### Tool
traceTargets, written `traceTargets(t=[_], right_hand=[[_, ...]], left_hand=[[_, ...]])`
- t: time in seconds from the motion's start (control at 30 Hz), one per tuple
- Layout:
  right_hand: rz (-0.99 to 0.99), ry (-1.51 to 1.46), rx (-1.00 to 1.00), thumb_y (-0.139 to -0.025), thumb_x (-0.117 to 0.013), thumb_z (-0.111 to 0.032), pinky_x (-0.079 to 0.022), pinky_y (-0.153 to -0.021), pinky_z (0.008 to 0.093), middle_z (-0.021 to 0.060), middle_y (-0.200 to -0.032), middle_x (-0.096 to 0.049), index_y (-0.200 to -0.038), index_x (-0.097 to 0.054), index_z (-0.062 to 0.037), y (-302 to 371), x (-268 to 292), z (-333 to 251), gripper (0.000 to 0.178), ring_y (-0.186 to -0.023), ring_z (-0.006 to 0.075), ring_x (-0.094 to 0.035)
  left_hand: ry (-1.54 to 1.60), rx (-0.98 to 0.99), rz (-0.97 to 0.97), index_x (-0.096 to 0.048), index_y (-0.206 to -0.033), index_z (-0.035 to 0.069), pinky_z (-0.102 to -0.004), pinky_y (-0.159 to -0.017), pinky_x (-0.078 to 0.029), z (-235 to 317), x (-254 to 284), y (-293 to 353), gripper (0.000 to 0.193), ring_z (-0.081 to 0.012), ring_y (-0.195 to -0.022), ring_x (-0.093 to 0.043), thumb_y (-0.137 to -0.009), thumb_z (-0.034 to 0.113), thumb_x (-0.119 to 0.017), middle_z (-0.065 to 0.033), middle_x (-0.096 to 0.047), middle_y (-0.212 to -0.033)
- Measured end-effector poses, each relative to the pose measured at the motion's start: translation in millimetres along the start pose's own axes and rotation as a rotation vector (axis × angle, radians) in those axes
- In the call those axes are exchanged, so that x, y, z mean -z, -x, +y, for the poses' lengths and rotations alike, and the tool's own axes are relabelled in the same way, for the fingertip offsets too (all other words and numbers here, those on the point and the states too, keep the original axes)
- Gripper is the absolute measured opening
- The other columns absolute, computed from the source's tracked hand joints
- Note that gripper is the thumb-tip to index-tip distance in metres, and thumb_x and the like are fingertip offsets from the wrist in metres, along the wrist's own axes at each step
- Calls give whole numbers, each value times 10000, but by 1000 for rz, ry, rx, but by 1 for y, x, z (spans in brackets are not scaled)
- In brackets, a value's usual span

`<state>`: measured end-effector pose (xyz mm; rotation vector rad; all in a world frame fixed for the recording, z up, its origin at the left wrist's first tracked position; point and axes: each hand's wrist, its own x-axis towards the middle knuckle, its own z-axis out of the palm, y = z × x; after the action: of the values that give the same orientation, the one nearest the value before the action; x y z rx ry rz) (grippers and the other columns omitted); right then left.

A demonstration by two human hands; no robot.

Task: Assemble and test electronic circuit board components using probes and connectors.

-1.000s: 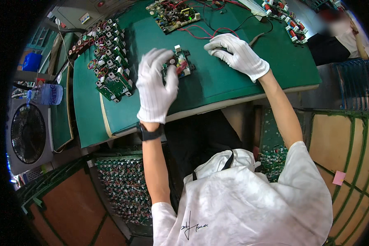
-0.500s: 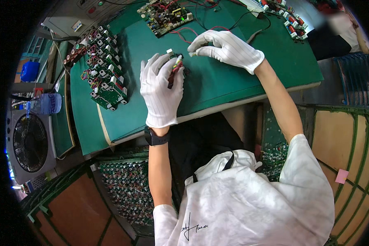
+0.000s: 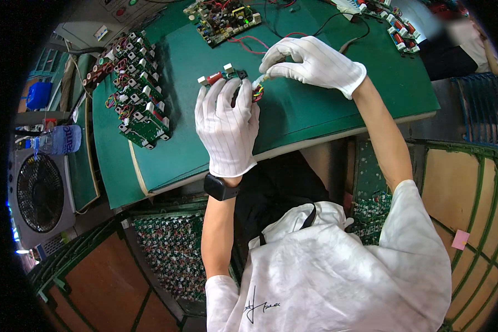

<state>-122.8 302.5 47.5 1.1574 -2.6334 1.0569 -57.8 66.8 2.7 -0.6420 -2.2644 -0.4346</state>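
Observation:
My left hand (image 3: 227, 127), in a white striped glove, lies over a small green circuit board (image 3: 228, 68) and grips it against the bench. Most of that board is under the fingers; a red cylindrical part and white blocks show past the fingertips. A loop of multicoloured wires (image 3: 258, 93) sticks out by the left index finger. My right hand (image 3: 315, 65), gloved alike, pinches a small pale piece (image 3: 262, 81) beside these wires. Whether that piece is joined to the wires I cannot tell.
Several wired circuit boards (image 3: 141, 91) stand in a row at left. A larger board (image 3: 222, 21) with red leads lies at the back. More boards (image 3: 401, 30) sit far right, near another person. A fan (image 3: 40, 191) stands left of the green bench (image 3: 315, 113).
My left hand has moved slightly right and turned the board, so its red part now shows. My right hand has shifted a little right, its fingertips now down by the wires.

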Motion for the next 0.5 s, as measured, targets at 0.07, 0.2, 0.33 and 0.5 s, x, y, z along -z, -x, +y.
traceTargets(t=[0.07,0.2,0.33,0.5], right_hand=[[-72,-28,-68,-987,-707,-277,-558,-840,347,120,-1010,-755,-1055,-758,-24,-3,6,-4,267,-947,251,-720],[-122,9,-85,-987,-697,-296,-554,-824,361,118,-969,-751,-1039,-761,-28,-12,8,-5,280,-917,269,-714],[-124,68,3,-969,-698,-280,-546,-812,371,121,-933,-747,-1007,-767,-29,-18,8,-6,263,-875,298,-696],[-166,32,-34,-958,-696,-272,-537,-786,365,132,-893,-748,-992,-765,-14,-29,10,-9,269,-851,299,-692]], left_hand=[[7,6,-39,-697,-1244,176,-518,-1083,-487,2,2,0,499,-286,-1192,-638,-766,84,-808,-35,-685,-1199],[3,-2,-14,-695,-1244,175,-509,-1065,-495,0,-3,2,498,-283,-1175,-647,-767,85,-810,-29,-687,-1191],[14,-16,7,-702,-1221,171,-497,-1043,-506,0,-6,2,467,-279,-1149,-658,-775,88,-814,-23,-696,-1155],[-2,3,23,-711,-1203,167,-484,-1030,-514,-2,-6,4,437,-268,-1115,-672,-785,91,-816,-28,-705,-1105]])
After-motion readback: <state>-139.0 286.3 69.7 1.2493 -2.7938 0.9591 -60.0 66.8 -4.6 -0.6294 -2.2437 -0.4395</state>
